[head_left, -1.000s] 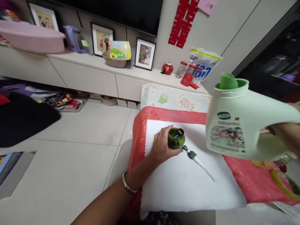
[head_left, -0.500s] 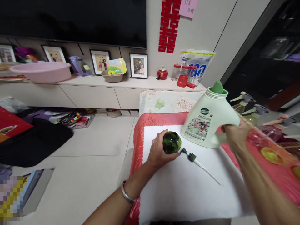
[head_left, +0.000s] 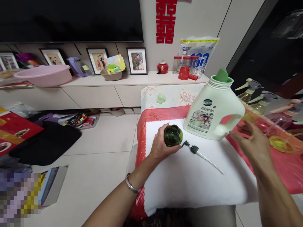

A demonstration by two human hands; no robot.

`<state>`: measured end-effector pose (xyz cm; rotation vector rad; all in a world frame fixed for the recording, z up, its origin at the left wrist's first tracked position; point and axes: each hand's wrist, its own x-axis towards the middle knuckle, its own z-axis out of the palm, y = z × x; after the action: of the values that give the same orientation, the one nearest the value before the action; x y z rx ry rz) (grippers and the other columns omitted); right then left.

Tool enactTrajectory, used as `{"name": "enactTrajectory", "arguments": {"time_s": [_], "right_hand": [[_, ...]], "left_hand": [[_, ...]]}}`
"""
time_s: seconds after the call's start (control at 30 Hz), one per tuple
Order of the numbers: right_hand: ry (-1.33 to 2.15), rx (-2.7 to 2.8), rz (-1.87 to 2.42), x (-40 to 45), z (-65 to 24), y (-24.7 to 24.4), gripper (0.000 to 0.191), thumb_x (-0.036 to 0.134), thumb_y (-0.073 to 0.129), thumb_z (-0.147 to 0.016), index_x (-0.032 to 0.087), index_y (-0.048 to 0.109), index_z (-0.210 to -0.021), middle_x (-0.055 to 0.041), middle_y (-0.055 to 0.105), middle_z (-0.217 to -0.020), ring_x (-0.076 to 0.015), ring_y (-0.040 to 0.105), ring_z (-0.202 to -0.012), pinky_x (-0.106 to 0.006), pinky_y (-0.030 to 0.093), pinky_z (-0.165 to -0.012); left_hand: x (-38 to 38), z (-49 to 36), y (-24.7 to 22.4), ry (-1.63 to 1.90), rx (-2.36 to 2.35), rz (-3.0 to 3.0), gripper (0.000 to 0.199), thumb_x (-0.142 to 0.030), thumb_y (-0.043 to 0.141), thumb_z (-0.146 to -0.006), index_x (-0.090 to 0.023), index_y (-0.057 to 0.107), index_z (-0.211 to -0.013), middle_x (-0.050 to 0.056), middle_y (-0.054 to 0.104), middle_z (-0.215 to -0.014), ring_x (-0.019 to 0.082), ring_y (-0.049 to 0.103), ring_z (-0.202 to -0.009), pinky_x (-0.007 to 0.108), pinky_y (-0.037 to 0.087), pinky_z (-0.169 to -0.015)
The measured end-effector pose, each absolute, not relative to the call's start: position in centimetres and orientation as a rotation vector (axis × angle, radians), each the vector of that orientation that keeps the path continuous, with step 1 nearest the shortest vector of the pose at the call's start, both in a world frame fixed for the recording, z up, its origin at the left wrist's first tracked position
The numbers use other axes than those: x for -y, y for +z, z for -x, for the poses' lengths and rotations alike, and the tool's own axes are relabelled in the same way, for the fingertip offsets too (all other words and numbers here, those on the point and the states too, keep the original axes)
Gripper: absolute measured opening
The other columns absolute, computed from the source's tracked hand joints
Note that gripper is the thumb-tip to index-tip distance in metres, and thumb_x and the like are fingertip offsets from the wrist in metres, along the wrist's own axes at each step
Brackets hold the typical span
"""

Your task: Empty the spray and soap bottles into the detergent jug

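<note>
While the green bottle (head_left: pixel 173 139) is held, its pump (head_left: pixel 194 149) is left unfitted

Since the bottle's mouth is seen uncovered, the opening stage can be judged done. The bottle is clasped by the left hand (head_left: pixel 159 144), its fingers and thumb wrapped round the side, over the left part of the white cloth (head_left: pixel 196 186); whether its full weight is borne by the cloth cannot be told. Just beside it the pump is laid flat, its tube pointed toward the near right, so the joining of the two is judged not yet done.

Farther right, near the cloth's far edge, the pale green jug (head_left: pixel 201 116) is stood upright, with a green spout (head_left: pixel 222 75) shown in its uncapped mouth. Beside its handle the right hand (head_left: pixel 255 140) is held with fingers parted and loosely bent; nothing is grasped by it, though whether the jug is touched cannot be made out.

Because the bottle's wall is dark, its contents cannot be judged, so whether any pouring is finished or left must be kept undecided
</note>
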<state>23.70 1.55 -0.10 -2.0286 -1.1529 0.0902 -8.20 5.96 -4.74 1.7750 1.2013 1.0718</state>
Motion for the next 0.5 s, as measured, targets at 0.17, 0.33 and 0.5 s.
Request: {"name": "enactTrajectory", "arguments": {"time_s": [0.17,0.33,0.5], "right_hand": [[0.2,1.322,2.029,2.2,-19.7,-2.5,0.068,0.068,0.052,-0.072,0.017,0.071,-0.113,-0.007,0.065,-0.1,-0.0208,0.061,-0.08,-0.035,0.047,-0.077],[0.184,1.885,1.966,2.1,-14.7,-4.0,0.054,0.056,0.041,-0.092,0.017,0.065,-0.122,-0.0069,0.059,-0.115,-0.0225,0.056,-0.107,-0.035,0.045,-0.086],[0.164,1.974,2.012,1.5,-12.8,-4.8,0.028,0.038,0.053,-0.09,0.017,0.068,-0.102,-0.0088,0.056,-0.099,-0.0251,0.052,-0.098,-0.03,0.035,-0.07]], "left_hand": [[-6.0,8.1,-4.9,1.081,-1.198,-1.756,0.099,-0.028,0.088,-0.06,-0.024,0.038,-0.145,0.012,0.056,-0.142,0.033,0.059,-0.129,0.051,0.048,-0.111],[-6.0,8.1,-5.0,1.09,-1.185,-1.763,0.099,-0.029,0.088,-0.061,-0.024,0.037,-0.145,0.012,0.055,-0.144,0.032,0.057,-0.132,0.05,0.046,-0.113],[-6.0,8.1,-5.0,1.123,-1.162,-1.782,0.099,-0.03,0.089,-0.059,-0.022,0.038,-0.144,0.013,0.055,-0.143,0.032,0.056,-0.132,0.051,0.043,-0.115]]}}
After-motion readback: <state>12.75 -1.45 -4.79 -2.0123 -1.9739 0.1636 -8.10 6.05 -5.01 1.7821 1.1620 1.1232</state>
